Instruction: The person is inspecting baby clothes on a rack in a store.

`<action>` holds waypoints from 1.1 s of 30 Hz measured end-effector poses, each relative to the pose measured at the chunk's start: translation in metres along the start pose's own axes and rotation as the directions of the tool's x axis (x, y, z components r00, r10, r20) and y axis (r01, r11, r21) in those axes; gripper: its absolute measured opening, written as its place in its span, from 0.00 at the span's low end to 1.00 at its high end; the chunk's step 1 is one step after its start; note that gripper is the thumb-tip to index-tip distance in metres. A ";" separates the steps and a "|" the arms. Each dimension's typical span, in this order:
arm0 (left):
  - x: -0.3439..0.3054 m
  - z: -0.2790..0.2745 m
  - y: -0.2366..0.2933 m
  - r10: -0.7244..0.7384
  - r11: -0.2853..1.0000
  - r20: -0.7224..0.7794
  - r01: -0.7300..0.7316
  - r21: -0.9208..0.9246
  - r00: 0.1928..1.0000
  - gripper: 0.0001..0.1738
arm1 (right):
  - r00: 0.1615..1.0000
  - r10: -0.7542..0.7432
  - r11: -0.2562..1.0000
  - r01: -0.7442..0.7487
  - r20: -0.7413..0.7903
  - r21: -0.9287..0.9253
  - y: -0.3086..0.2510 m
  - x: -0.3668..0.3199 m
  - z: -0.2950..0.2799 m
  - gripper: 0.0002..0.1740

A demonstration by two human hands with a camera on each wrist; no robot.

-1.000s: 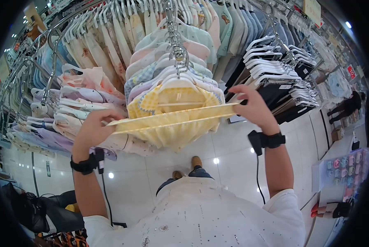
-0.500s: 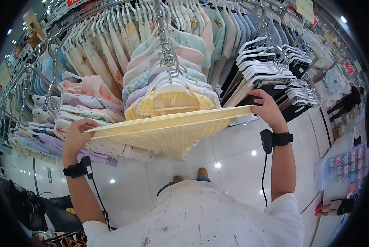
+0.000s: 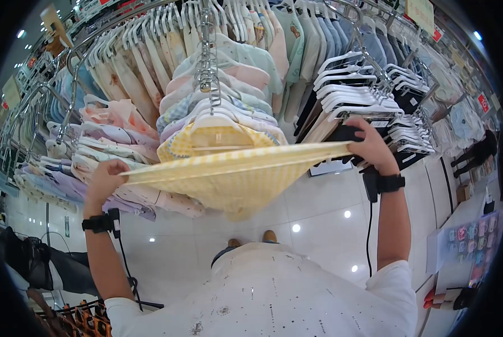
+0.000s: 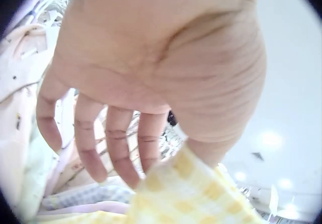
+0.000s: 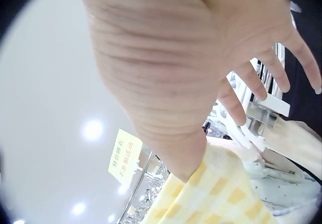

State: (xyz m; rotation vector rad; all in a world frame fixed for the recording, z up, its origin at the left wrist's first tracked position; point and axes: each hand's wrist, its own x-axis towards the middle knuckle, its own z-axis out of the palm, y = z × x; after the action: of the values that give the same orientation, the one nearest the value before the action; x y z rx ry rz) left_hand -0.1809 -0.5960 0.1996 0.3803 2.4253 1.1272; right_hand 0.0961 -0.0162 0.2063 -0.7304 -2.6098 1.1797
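A yellow-and-white checked shirt hangs on a white hanger at the front of a rail. Its lower edge is stretched in a nearly straight line between both hands. My left hand pinches one end, and in the left wrist view the cloth covers the tip of the thumb. At the opposite end my right hand pinches the edge, with the other fingers spread loosely in the right wrist view. Below the stretched edge the cloth sags to a point above the floor.
Pastel shirts hang behind the yellow one on a chrome hook rail. To the left are more garments; to the right, dark trousers under white hangers. A yellow sign stands above a rack. Tiled floor lies below.
Both hands have moved apart, left hand leftward and right hand rightward, so the shirt's edge is pulled wider. The pinch at each end is kept.
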 end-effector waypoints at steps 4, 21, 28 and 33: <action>0.002 0.025 -0.002 0.043 0.999 -0.074 -0.043 0.006 0.996 0.09 | 1.000 0.010 1.000 -0.011 0.022 0.026 0.001 0.002 0.014 0.35; -0.011 0.207 0.188 0.432 0.811 -0.092 -0.431 -0.395 0.897 0.09 | 0.794 -0.425 0.899 0.425 0.435 0.103 -0.115 -0.022 0.145 0.26; -0.003 0.232 0.146 0.488 0.761 0.028 -0.410 -0.503 0.872 0.25 | 0.867 -0.467 0.696 0.239 0.175 0.677 -0.115 -0.011 0.117 0.14; 0.036 0.280 0.057 0.326 0.941 0.498 -0.324 -0.094 0.804 0.30 | 0.889 -0.442 0.718 0.432 -0.122 0.546 -0.099 -0.005 0.067 0.12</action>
State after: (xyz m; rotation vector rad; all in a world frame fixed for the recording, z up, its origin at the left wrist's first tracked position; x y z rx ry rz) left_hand -0.0702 -0.3617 0.0735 0.9934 1.9270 1.0010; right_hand 0.0408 -0.1184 0.2356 0.0260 -2.0682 1.6534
